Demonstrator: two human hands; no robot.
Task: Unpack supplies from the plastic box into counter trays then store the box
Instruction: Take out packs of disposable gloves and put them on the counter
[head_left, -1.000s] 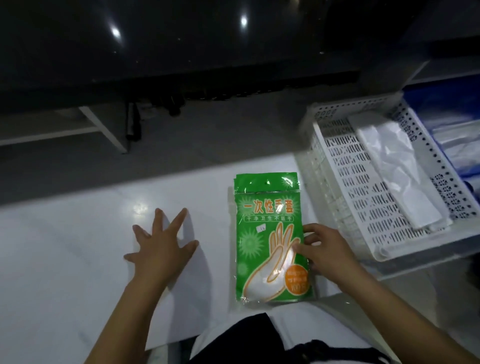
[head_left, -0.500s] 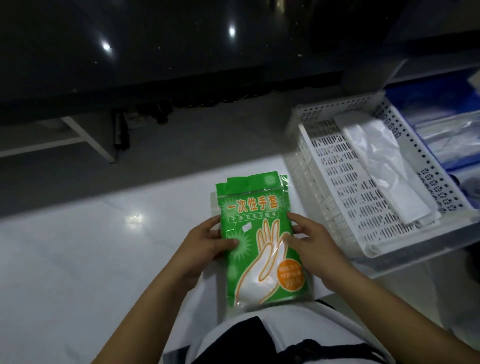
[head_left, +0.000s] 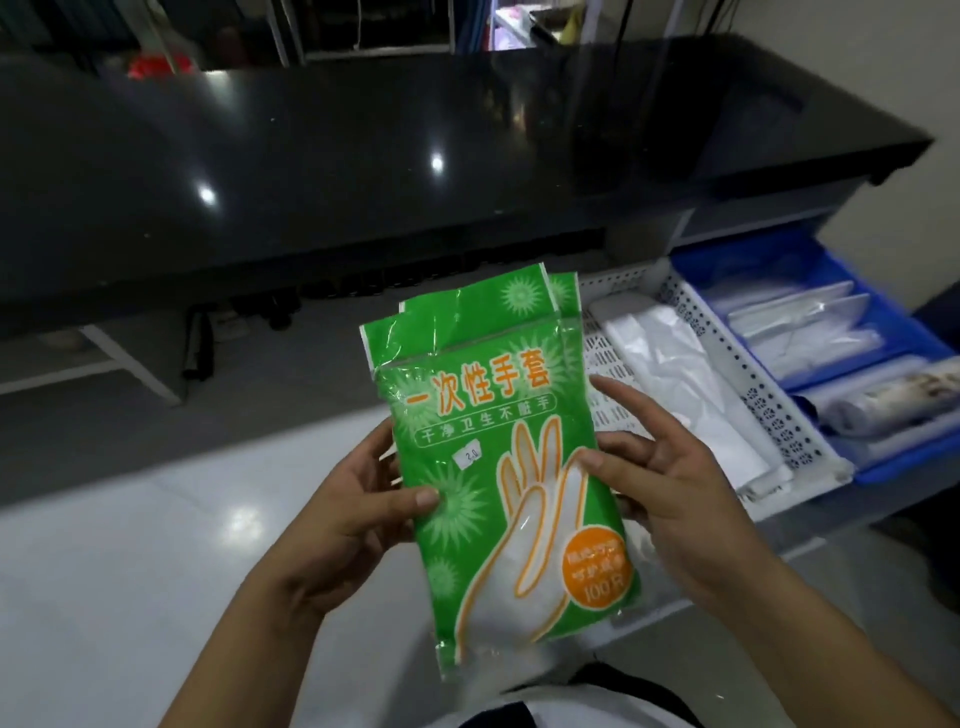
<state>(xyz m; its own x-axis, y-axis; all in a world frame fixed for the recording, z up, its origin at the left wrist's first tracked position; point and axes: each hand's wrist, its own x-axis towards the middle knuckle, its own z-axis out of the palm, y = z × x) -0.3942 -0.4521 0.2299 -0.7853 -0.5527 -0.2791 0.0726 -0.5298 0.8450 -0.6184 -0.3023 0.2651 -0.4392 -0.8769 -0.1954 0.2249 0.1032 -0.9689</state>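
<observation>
A stack of green packs of disposable gloves (head_left: 483, 415) is held upright above the white counter (head_left: 130, 571), two or three packs fanned at the top. My left hand (head_left: 353, 514) grips the stack's left edge with the thumb on the front. My right hand (head_left: 665, 488) holds the right edge, thumb on the front and index finger stretched out. To the right lies a white perforated tray (head_left: 779, 410) with white plastic bags (head_left: 691, 395) in it.
A blue bin (head_left: 810, 270) with clear plastic packs and a roll stands right of the white tray. A black glossy counter top (head_left: 363, 156) rises behind. A grey floor strip and white shelf leg (head_left: 130, 364) show below it.
Both hands lifted the green packs off the white counter and raised them toward the camera. The left hand, flat on the counter a second ago, now grips the packs. The view tilted up.
</observation>
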